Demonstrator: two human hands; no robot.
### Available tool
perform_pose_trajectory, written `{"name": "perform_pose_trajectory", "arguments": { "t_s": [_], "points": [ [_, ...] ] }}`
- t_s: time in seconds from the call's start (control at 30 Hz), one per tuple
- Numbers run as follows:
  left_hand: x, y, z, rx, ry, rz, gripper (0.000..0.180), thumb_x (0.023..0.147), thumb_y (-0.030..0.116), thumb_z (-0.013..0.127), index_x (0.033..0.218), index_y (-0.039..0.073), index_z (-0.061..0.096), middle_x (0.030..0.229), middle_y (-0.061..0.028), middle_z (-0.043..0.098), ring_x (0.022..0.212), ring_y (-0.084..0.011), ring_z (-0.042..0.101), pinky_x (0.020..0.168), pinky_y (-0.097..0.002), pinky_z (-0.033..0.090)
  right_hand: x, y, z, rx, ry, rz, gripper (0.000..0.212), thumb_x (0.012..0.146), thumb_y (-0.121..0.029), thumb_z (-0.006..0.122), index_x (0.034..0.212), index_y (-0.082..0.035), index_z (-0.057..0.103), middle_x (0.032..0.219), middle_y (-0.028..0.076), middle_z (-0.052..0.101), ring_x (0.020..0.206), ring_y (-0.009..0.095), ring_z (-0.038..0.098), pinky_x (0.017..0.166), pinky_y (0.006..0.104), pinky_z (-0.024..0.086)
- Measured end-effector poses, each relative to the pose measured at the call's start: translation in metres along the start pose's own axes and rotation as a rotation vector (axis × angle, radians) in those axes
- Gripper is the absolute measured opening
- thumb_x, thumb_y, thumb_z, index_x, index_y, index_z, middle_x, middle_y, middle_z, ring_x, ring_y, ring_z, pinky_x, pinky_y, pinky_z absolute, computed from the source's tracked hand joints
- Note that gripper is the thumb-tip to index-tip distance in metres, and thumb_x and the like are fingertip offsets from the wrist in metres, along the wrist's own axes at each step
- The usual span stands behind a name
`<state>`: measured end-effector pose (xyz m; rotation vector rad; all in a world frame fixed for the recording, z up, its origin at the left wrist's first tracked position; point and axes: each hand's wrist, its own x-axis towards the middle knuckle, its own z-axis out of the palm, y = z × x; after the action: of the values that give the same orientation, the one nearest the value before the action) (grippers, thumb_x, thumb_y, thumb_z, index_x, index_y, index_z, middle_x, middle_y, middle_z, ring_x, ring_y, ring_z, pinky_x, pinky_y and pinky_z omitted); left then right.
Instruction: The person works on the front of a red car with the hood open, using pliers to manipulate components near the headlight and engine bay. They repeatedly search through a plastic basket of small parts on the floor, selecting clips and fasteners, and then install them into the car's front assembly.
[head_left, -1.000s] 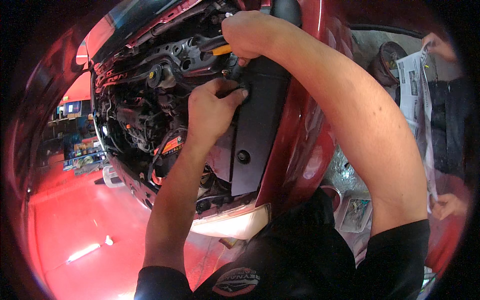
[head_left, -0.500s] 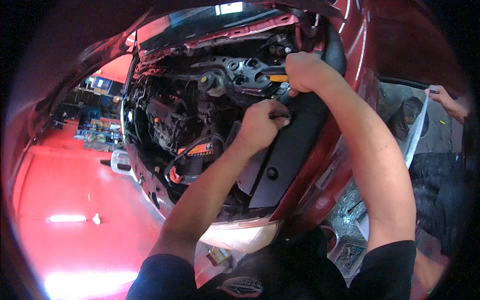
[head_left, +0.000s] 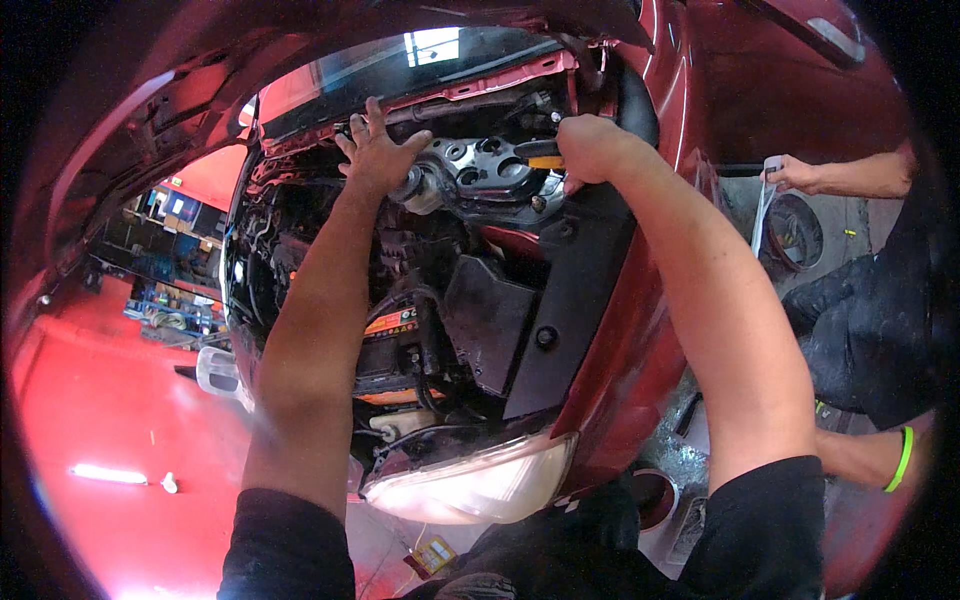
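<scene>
My left hand point(head_left: 380, 155) reaches across the engine bay with its fingers spread, holding nothing. It is beside a reservoir point(head_left: 425, 193) with a round cap. A grey metal part point(head_left: 485, 168) with several round holes lies between my hands at the back of the bay. My right hand point(head_left: 600, 150) is closed around a yellow-and-black tool point(head_left: 545, 161), whose exposed part points left over that metal part. The tool's exact kind is hidden by my fingers. Below my right hand runs a black plastic cover point(head_left: 570, 290) along the fender.
A battery point(head_left: 392, 323) with an orange label and a black box point(head_left: 485, 310) sit nearer in the bay. The headlight point(head_left: 475, 480) is at the front. At right, a co-worker's hand point(head_left: 795, 175) holds a pale strip above a bucket point(head_left: 795, 232). The raised hood point(head_left: 130, 150) arches at left.
My left hand has left the black cover near my right hand, moved left and back, and spread its fingers. My right hand still grips the tool. The view has shifted slightly.
</scene>
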<state>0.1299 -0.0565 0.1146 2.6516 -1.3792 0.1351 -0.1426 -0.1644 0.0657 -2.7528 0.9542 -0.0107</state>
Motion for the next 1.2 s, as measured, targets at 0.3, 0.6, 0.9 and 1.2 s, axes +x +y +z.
{"name": "perform_pose_trajectory", "arguments": {
  "t_s": [0.3, 0.6, 0.9, 1.2],
  "points": [
    [-0.113, 0.032, 0.054, -0.401, 0.192, 0.480, 0.037, 0.084, 0.021, 0.071, 0.116, 0.004, 0.065, 0.107, -0.0173, 0.069, 0.101, -0.0322, 0.066, 0.090, -0.0389, 0.051, -0.002, 0.003, -0.003, -0.184, -0.014, -0.086, 0.051, 0.064, -0.034, 0.089, 0.088, 0.007, 0.071, 0.089, 0.023, 0.070, 0.087, 0.038, 0.069, 0.077, 0.0431, 0.055],
    [-0.143, 0.067, 0.075, -0.573, 0.149, 0.802, 0.022, 0.076, 0.014, 0.077, 0.094, 0.003, 0.071, 0.092, -0.0146, 0.066, 0.093, -0.0348, 0.060, 0.082, -0.0422, 0.050, 0.014, 0.003, -0.005, -0.157, -0.120, 0.015, 0.045, 0.063, -0.022, 0.089, 0.092, 0.005, 0.069, 0.086, 0.023, 0.070, 0.084, 0.038, 0.069, 0.076, 0.0434, 0.055],
    [-0.143, 0.091, 0.100, -0.515, 0.031, 0.650, 0.026, 0.079, 0.019, 0.070, 0.089, -0.005, 0.064, 0.090, -0.0230, 0.064, 0.091, -0.0418, 0.062, 0.079, -0.0507, 0.051, 0.007, 0.024, 0.010, -0.015, -0.019, 0.019, 0.034, 0.071, -0.013, 0.074, 0.101, 0.002, 0.067, 0.099, 0.026, 0.068, 0.095, 0.042, 0.065, 0.086, 0.0474, 0.050],
    [-0.167, 0.084, 0.099, -0.738, 0.135, 0.435, 0.029, 0.072, 0.021, 0.077, 0.092, 0.003, 0.066, 0.093, -0.0143, 0.065, 0.096, -0.0326, 0.059, 0.083, -0.0457, 0.044, -0.001, -0.024, -0.009, 0.057, -0.089, 0.142, 0.046, 0.058, -0.006, 0.086, 0.099, 0.003, 0.068, 0.092, 0.024, 0.069, 0.092, 0.040, 0.068, 0.083, 0.0437, 0.051]
  ]
}}
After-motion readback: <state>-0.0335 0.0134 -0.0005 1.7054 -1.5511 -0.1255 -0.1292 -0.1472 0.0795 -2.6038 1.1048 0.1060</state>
